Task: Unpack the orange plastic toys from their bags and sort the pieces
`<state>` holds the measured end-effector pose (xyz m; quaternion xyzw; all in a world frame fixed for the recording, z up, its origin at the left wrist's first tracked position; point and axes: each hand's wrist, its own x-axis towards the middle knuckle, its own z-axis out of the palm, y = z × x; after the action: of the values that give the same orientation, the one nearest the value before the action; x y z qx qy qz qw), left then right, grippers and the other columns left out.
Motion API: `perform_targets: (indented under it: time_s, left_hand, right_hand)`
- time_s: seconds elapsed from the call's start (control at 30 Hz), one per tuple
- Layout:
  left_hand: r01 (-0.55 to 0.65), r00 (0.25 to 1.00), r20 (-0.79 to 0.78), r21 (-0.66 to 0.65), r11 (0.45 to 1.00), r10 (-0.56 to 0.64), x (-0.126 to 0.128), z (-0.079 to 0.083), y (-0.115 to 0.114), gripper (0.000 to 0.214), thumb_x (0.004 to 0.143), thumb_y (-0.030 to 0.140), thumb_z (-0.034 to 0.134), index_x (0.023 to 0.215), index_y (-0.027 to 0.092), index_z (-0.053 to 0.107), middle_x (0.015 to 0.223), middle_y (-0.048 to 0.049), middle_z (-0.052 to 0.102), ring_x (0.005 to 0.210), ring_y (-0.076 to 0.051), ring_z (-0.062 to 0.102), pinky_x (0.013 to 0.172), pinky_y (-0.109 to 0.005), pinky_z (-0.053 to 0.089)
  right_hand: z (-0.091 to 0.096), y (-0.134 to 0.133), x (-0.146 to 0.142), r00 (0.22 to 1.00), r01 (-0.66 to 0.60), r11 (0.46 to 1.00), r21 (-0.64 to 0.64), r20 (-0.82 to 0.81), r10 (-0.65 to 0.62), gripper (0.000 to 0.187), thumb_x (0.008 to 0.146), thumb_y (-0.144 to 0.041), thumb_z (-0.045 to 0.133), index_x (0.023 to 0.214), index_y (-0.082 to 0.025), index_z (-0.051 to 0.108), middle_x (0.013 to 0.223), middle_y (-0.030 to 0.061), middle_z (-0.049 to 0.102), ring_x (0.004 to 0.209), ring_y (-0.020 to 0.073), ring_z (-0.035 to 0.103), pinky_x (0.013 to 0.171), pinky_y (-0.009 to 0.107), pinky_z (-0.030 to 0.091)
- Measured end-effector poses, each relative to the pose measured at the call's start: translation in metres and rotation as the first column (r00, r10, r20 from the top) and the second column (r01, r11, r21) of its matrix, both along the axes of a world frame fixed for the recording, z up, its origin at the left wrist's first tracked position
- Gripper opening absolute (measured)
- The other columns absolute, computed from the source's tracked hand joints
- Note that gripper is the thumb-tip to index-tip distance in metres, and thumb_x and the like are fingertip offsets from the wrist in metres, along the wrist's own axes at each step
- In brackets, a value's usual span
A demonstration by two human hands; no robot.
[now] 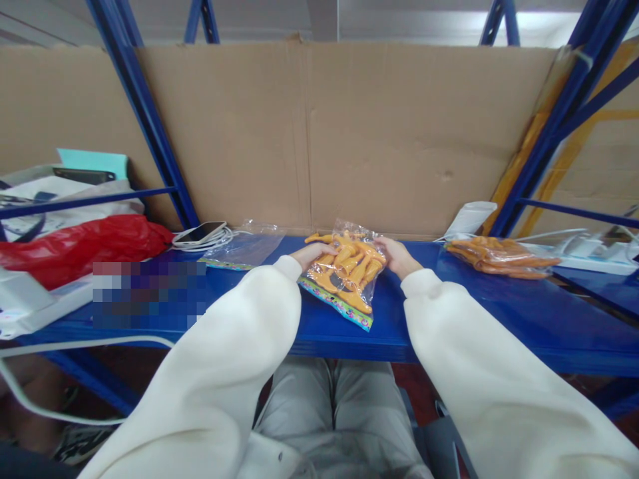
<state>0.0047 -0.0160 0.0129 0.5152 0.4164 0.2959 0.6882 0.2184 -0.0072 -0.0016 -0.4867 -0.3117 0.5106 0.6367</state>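
A clear plastic bag (pixel 349 266) with a colourful printed strip along its near edge lies on the blue shelf in front of me. Inside it are several orange-yellow plastic pieces, which look like toy figures. My left hand (pixel 315 253) grips the bag's left side, the thumb over the pieces. At the far right side of the same bag, my right hand (pixel 395 255) has its fingers around the edge, partly hidden by the plastic. Left of my hands lies a flat clear bag (pixel 244 246) with a similar printed strip.
Another bag of orange pieces (pixel 502 256) lies to the right, beside a white power strip (pixel 594 259). On the left are a phone (pixel 202 231), a coiled white cable (pixel 214 238) and a red plastic bag (pixel 90 246). A cardboard wall (pixel 379 133) closes the back between blue posts.
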Motion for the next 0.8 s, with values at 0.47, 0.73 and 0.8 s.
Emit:
perform_targets:
  time_s: [0.47,0.73,0.8]
  left_hand:
    - [-0.248,0.93,0.274,-0.029,0.968,0.246,0.007,0.011,0.004,0.033,0.088,0.015,0.051,0.117,0.009,0.066,0.086,-0.0097,0.078,0.07,-0.021,0.074,0.069,-0.031,0.062]
    - [-0.392,0.864,0.381,0.096,0.915,0.33,0.002,0.015,-0.001,0.026,0.093,0.025,0.057,0.114,0.014,0.067,0.088,-0.0062,0.076,0.07,-0.015,0.072,0.059,-0.02,0.057]
    - [-0.384,0.859,0.401,0.094,0.919,0.318,0.0,0.021,0.002,0.024,0.09,0.019,0.06,0.113,0.014,0.067,0.087,-0.0057,0.076,0.068,-0.013,0.071,0.056,-0.017,0.056]
  right_hand:
    - [0.02,-0.028,-0.007,0.917,-0.399,0.915,-0.064,-0.045,0.397,0.039,0.094,-0.055,0.053,0.084,-0.017,0.06,0.062,0.0027,0.064,0.052,0.0151,0.06,0.053,0.026,0.052]
    - [0.026,-0.034,-0.019,0.889,-0.456,0.889,-0.039,0.017,0.457,0.015,0.096,-0.019,0.052,0.092,-0.013,0.065,0.068,0.0069,0.072,0.057,0.0154,0.067,0.058,0.026,0.056]
    - [0.032,-0.031,-0.022,0.909,-0.417,0.909,0.017,-0.022,0.417,0.016,0.096,-0.017,0.051,0.093,-0.013,0.065,0.071,0.0078,0.073,0.062,0.0161,0.069,0.061,0.027,0.058]
